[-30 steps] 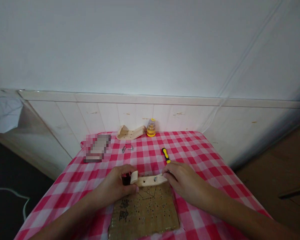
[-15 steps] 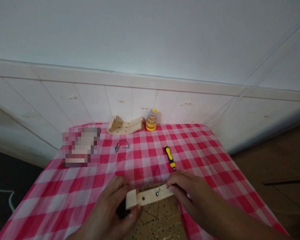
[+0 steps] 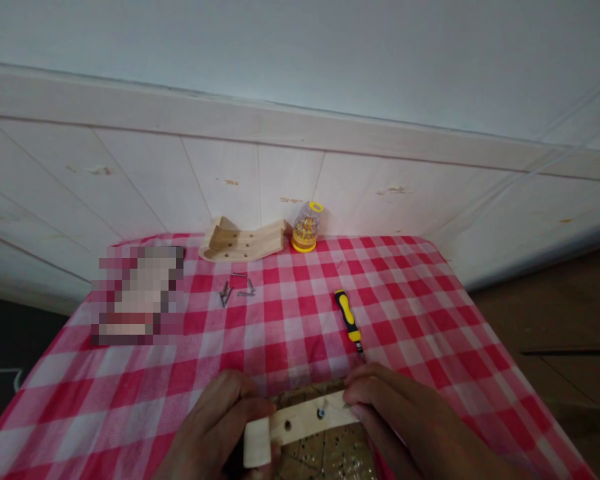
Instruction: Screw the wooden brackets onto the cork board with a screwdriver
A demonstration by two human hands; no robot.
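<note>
My left hand (image 3: 215,430) and my right hand (image 3: 397,417) hold a pale curved wooden piece (image 3: 300,423) between them at the bottom of the view. The left hand grips its rolled end, the right hand its other end. The piece has a hole and a screw in its face. Under it lies a brown cardboard sheet (image 3: 325,457) dotted with small holes. A yellow and black screwdriver (image 3: 349,321) lies on the red checked tablecloth (image 3: 410,300) just beyond my right hand.
A second curved wooden piece (image 3: 243,241) and a small yellow bit holder (image 3: 306,228) stand at the table's far edge against the white panelled wall. Several loose screws (image 3: 236,288) lie mid-table. A blurred-out object (image 3: 137,293) sits at the left.
The view has tilted and moved closer to the table. Both hands with the wooden piece now sit lower in the frame, and the cardboard is mostly out of view.
</note>
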